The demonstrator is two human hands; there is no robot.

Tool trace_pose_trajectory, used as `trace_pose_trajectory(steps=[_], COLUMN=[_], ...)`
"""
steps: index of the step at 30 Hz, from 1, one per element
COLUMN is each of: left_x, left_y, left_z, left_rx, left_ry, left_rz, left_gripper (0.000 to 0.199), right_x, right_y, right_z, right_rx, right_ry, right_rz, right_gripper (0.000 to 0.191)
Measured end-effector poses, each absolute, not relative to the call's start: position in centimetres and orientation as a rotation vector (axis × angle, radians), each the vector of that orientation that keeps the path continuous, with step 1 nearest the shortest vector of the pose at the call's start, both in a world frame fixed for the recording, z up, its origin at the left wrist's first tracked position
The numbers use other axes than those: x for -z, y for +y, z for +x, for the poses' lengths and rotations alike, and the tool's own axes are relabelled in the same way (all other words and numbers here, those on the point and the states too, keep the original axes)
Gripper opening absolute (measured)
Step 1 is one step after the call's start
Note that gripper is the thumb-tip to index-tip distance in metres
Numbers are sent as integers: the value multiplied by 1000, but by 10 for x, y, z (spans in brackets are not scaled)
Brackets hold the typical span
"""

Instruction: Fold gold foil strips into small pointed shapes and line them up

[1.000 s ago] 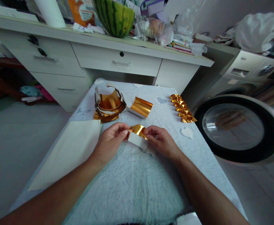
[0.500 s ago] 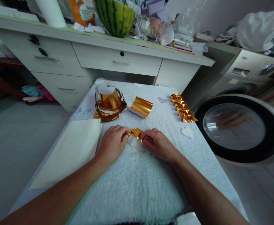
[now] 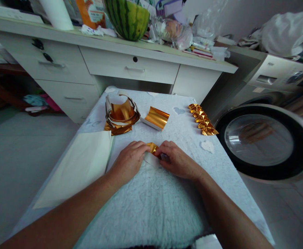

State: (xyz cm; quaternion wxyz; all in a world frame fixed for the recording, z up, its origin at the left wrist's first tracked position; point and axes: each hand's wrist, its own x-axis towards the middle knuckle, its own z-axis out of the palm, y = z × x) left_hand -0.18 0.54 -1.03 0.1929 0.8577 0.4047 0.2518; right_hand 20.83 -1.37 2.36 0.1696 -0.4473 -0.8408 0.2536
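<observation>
Between my two hands, low over the cloth-covered table, is a piece of gold foil paper point(image 3: 152, 148) with a whitish part point(image 3: 151, 160) on its near side. My left hand point(image 3: 131, 159) is closed on its left end, the fingertips bent over the edge. On the right end, my right hand point(image 3: 176, 158) pinches the foil with thumb and fingers. The fingers cover much of the piece, so its full shape is hidden. Beyond the hands lies a curled gold foil sheet point(image 3: 157, 118). Left of that sits a loose stack of curled gold sheets point(image 3: 121, 114).
A row of folded gold foil pieces point(image 3: 202, 120) lies near the table's right edge. White paper point(image 3: 76, 169) lies by my left forearm. Behind stands a drawer desk point(image 3: 133, 67) with a cut watermelon point(image 3: 128, 20). A washing machine's open door point(image 3: 264, 141) is to the right.
My left hand has slid slightly right, closer to my right hand. Less of the gold foil shows between them, and its whitish part has shifted. The other things have stayed put.
</observation>
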Motion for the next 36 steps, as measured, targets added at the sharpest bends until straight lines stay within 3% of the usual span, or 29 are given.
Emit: trace_pose_trajectory(steps=[9, 22, 29, 36], left_x=[-1, 0, 2, 2], left_y=[-2, -3, -7, -9], left_z=[-4, -2, 5, 6], left_rx=[-594, -591, -648, -655], left_ry=[1075, 1098, 1155, 1148], left_rz=[2429, 2326, 2291, 2277], left_gripper=[23, 21, 6, 11], right_x=[-27, -26, -24, -23], right_y=[-16, -13, -11, -11], right_z=[207, 208, 210, 212], right_rx=[-700, -650, -709, -758], right_ry=[-2512, -2543, -2498, -2481], right_rz=[-1227, -1102, -1032, -1135], right_gripper=[30, 14, 3, 16])
